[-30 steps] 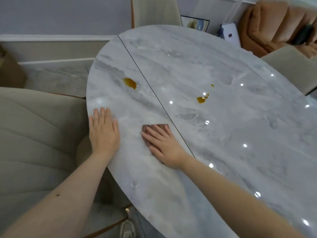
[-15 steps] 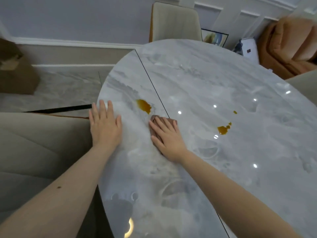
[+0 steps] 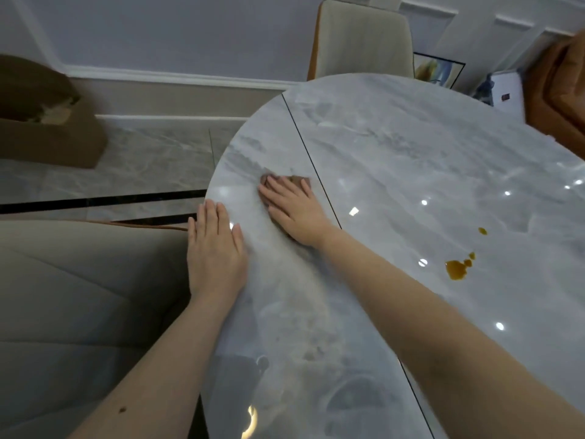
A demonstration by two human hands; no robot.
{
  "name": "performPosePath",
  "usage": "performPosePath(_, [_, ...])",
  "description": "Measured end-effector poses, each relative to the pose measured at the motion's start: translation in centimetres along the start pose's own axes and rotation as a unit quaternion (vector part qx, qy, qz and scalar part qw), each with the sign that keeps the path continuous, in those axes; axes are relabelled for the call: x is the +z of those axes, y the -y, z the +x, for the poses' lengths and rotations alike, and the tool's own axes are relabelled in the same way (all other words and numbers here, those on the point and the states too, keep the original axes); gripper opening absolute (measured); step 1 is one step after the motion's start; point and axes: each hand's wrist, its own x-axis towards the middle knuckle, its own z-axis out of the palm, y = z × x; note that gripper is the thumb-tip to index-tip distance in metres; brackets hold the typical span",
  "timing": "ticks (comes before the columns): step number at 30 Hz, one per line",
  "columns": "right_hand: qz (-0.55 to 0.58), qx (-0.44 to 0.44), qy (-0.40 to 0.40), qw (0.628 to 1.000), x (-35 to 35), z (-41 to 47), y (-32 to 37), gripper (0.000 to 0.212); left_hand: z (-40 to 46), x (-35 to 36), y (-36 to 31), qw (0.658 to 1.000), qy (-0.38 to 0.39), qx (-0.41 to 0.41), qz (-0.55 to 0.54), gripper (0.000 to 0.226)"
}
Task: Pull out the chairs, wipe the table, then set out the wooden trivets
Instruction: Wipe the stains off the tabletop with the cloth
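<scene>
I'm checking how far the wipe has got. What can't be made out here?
- Cloth: mostly under the right hand; head view, blurred.
- Table: right side cut off by the frame edge.
- Tabletop under the cloth: hidden.
- Wooden trivets: not in view.
- Left hand: flat on the rim.

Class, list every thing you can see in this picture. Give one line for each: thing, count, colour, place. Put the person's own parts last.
Table: one, grey marble with a dark seam, centre and right.
Cloth: one, brown, on the table under the right hand.
Spill: one amber puddle with small drops, right side of the table.
Chairs: two beige, one at the far edge, one near left.
Cardboard box: one, brown, on the floor, far left.
Sofa: one, orange, far right.
Left hand: flat on the table edge.
Right hand: fingers straight, pressing the cloth.
</scene>
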Motion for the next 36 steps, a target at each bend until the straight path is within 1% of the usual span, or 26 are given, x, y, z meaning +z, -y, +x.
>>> performPosePath(2, [0.002,-0.076,0.021,0.997,0.1,-3.9,-0.2,0.050,0.0,0.0,0.0,1.000,0.002,-0.001,-0.010,0.055])
performPosePath(4, [0.009,-0.131,0.032,0.991,0.4,-8.8,-0.3,0.049,0.0,-0.1,0.1,1.000,0.002,-0.004,-0.021,0.055])
performPosePath(6, [0.016,-0.146,0.049,0.988,0.5,-12.5,-1.4,0.047,-0.1,-0.2,0.1,1.000,0.006,-0.006,-0.025,0.055])
performPosePath(8, [0.020,-0.106,0.052,0.993,0.2,-12.8,-2.9,0.051,0.0,-0.2,0.1,1.000,0.005,-0.005,-0.028,0.055])
performPosePath(10, [0.020,-0.043,0.034,0.998,-0.1,-10.3,-3.9,0.057,0.0,-0.1,0.2,0.999,-0.001,-0.009,-0.030,0.055])
performPosePath(13, [0.033,0.037,-0.001,0.999,-0.1,-4.8,-3.5,0.048,0.1,0.2,0.1,0.999,-0.004,-0.011,-0.037,0.055])
performPosePath(15, [0.037,0.063,-0.015,0.997,0.0,-1.4,-2.4,0.045,0.2,0.3,0.2,0.999,-0.006,-0.010,-0.043,0.054])
performPosePath(17, [0.030,0.065,-0.018,0.997,0.1,0.7,-1.2,0.045,0.2,0.3,0.3,0.998,-0.009,-0.012,-0.054,0.053])
performPosePath(18, [0.027,0.050,-0.011,0.998,0.2,1.0,-0.7,0.045,0.1,0.2,0.3,0.998,-0.010,-0.012,-0.061,0.053])
performPosePath(20, [0.018,-0.011,0.002,1.000,0.6,-0.1,0.3,0.047,0.1,0.1,0.3,0.997,-0.011,-0.011,-0.081,0.052])
performPosePath(22, [0.016,-0.066,0.011,0.998,1.0,-3.1,1.3,0.052,0.1,-0.1,0.3,0.995,-0.011,-0.010,-0.102,0.051])
performPosePath(24, [0.034,-0.093,0.015,0.995,1.4,-7.2,2.3,0.054,0.0,-0.3,0.2,0.992,-0.008,-0.006,-0.122,0.050])
performPosePath(29, [0.098,-0.113,0.008,0.989,2.4,-15.8,3.8,0.050,-1.4,-0.8,0.1,0.983,0.017,0.025,-0.182,0.048])
performPosePath(30, [0.120,-0.110,0.003,0.987,2.5,-17.1,4.1,0.047,-2.2,-0.9,-0.2,0.978,0.025,0.027,-0.206,0.048])
performPosePath(32, [0.185,-0.099,-0.036,0.977,2.4,-18.7,4.8,0.041,-4.1,-1.1,-1.0,0.960,0.042,0.021,-0.276,0.047])
performPosePath(34, [0.279,-0.043,-0.082,0.956,1.7,-19.9,5.7,0.034,-6.1,-1.5,-1.7,0.948,0.051,0.032,-0.311,0.044])
performPosePath(35, [0.333,0.008,-0.094,0.938,1.1,-20.5,6.1,0.034,-7.1,-1.8,-2.1,0.949,0.047,0.047,-0.310,0.041])
performPosePath(36, [0.395,0.064,-0.098,0.911,0.4,-20.8,6.5,0.035,-7.8,-2.0,-2.5,0.948,0.039,0.061,-0.311,0.037])
